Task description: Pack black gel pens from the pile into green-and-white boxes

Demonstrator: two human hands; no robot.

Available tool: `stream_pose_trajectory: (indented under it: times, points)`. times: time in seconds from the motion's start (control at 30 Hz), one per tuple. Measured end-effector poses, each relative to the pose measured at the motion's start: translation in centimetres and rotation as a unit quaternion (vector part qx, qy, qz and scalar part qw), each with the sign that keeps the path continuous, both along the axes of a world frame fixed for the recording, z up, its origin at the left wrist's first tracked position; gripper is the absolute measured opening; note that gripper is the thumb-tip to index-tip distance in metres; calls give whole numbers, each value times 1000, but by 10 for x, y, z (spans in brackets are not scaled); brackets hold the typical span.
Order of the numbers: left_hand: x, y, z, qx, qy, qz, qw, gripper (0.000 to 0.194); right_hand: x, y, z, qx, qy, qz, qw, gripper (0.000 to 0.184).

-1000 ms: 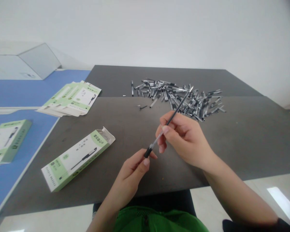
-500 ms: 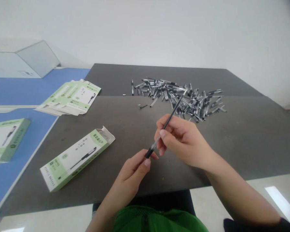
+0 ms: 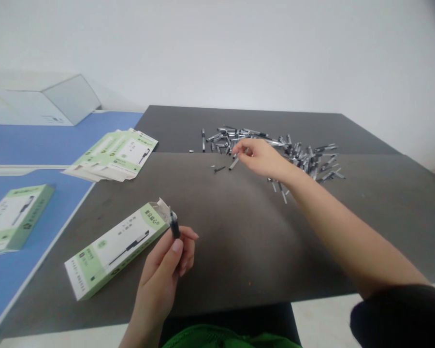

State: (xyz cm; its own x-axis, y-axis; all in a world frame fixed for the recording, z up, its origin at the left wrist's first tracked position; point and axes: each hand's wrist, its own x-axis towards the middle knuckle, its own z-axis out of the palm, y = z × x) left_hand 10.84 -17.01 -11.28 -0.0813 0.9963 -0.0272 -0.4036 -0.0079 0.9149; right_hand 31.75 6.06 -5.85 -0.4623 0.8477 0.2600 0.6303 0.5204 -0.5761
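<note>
My left hand (image 3: 163, 268) is closed, pinching a black pen (image 3: 174, 226) between thumb and fingers. Its black grip end and thin dark upper end show, foreshortened; the fingers cover the rest. That hand is beside the open end of a green-and-white pen box (image 3: 114, 249) lying on the dark table. Farther away, my right hand (image 3: 257, 154) hovers over the pile of clear and black pen parts (image 3: 306, 159). Its fingers are loosely curled, with thumb and forefinger apart, and nothing shows between them. The hand and forearm hide part of the pile.
Several flat pen cartons (image 3: 119, 157) lie fanned at the table's (image 3: 217, 275) left edge. Another green-and-white box (image 3: 16, 217) stands on the blue surface, with a large white box (image 3: 32, 104) behind. Small loose pieces (image 3: 219, 169) lie left of the pile.
The hands have separated: my left hand moved left toward the open box with the pen. My right hand let go of the slender dark refill and reached forward over the pile.
</note>
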Motion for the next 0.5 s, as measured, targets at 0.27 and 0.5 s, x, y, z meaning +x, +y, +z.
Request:
stream_pose_trajectory:
  times: [0.27, 0.5]
  points:
    - [-2, -1, 4, -67, 23, 11, 997, 27, -98, 78, -34, 53, -159, 64, 984, 32]
    - [-2, -3, 3, -100, 12, 6, 995, 29, -149, 105, -51, 15, -186, 36, 982, 21]
